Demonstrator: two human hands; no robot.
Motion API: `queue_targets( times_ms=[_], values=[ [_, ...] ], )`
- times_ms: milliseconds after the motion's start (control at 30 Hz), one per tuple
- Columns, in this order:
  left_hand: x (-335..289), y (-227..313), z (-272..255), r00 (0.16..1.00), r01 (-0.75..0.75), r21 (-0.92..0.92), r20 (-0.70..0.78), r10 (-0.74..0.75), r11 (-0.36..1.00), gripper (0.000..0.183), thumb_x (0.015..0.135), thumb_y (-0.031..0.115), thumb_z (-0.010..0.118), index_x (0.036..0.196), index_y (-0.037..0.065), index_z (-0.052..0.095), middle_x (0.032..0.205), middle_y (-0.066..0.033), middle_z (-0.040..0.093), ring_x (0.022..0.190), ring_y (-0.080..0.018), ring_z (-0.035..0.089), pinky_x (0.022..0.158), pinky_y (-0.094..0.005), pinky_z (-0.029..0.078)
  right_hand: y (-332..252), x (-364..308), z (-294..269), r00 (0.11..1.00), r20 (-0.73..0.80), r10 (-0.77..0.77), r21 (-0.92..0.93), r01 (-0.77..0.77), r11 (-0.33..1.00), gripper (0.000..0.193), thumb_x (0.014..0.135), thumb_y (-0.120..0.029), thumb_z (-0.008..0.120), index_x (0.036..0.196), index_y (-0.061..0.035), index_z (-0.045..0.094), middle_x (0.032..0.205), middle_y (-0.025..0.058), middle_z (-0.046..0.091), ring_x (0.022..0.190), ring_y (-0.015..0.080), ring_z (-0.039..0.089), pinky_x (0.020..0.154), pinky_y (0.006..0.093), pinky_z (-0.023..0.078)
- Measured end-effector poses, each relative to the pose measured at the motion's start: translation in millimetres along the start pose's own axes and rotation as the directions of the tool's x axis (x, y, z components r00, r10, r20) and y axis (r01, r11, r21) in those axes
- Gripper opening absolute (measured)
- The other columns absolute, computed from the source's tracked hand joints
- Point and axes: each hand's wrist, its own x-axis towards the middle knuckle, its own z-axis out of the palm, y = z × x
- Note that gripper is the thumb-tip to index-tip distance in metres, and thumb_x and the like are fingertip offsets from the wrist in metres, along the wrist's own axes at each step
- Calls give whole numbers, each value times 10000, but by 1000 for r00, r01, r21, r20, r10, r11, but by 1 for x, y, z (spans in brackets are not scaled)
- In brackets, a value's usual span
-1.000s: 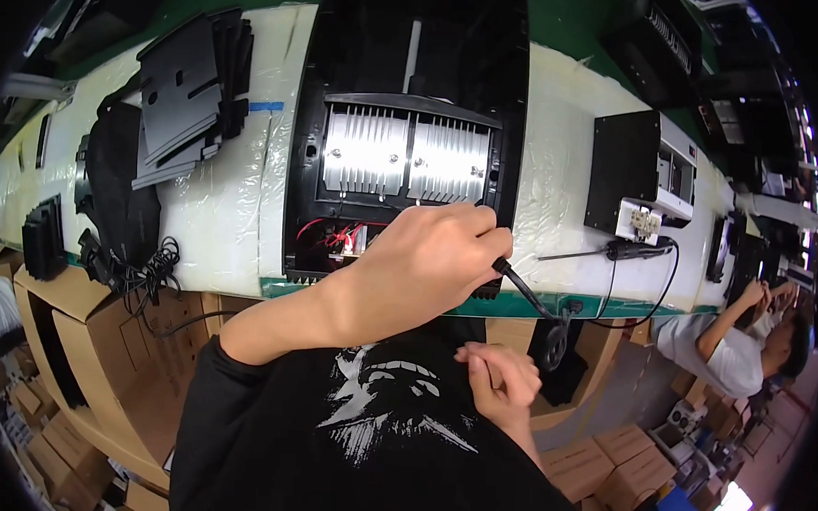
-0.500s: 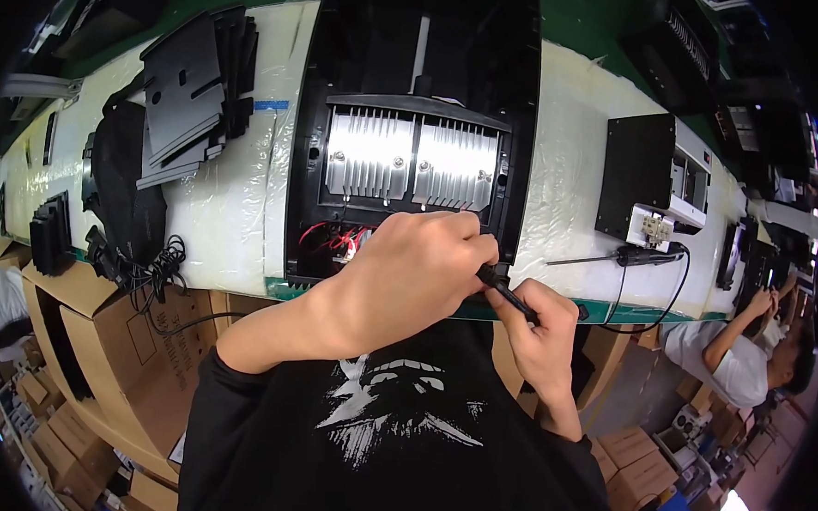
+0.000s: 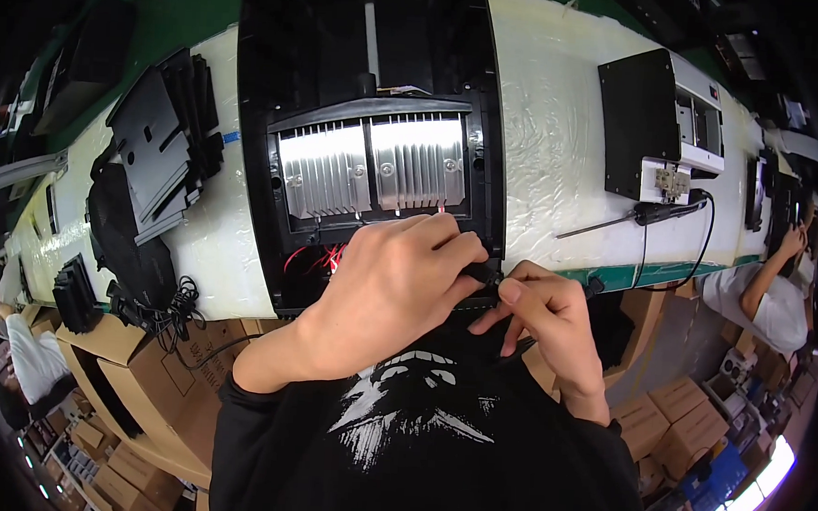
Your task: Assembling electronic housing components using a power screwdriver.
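Observation:
My left hand (image 3: 399, 278) reaches across the front edge of a black equipment housing (image 3: 250, 155). Its thumb and fingers are closed on a short black cable end (image 3: 482, 274). Just beside the tip of that piece is my right hand (image 3: 558, 323), thumb and forefinger brought together, the other fingers curled below; what they pinch is too small to make out. Inside the housing two silver finned heatsinks (image 3: 325, 172) sit side by side, fixed with screws. Red wires (image 3: 309, 261) lie in front of them, partly hidden by my left hand.
On the right stand a black-and-white device (image 3: 638, 129) and a black-handled tool with a long thin shaft (image 3: 670, 212), its cord looping down. Flat black panels (image 3: 151, 140) are stacked at left, near a bundled black cable (image 3: 179, 313). Cardboard boxes (image 3: 166, 391) stand below the bench; co-workers are at both sides.
The view has shifted, so the housing sits further left. My right hand, earlier gripping the black piece's lower end, has moved its fingertips up to the end near my left hand.

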Motion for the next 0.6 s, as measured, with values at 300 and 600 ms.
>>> queue_targets(
  times_ms=[300, 600],
  values=[
    [1, -5, 4, 998, 9, -87, -56, -14, 996, 224, 683, 101, 736, 857, 38, 610, 723, -61, 557, 637, -207, 582, 535, -309, 467, 4, 27, -30, 979, 97, -182, -159, 196, 968, 133, 745, -20, 680, 649, 63, 640, 849, 87, 622, 639, 113, 551, 576, 235, 395],
    [0, -8, 6, 998, -6, -115, -68, -2, 993, 228, 691, 111, 737, 875, 26, 634, 754, -67, 606, 624, -173, 585, 524, -269, 466, -1, 24, -26, 996, 28, -85, -103, 88, 991, 222, 739, -65, 700, 602, 74, 596, 768, 113, 636, 642, 118, 547, 580, 230, 388]
  ],
)
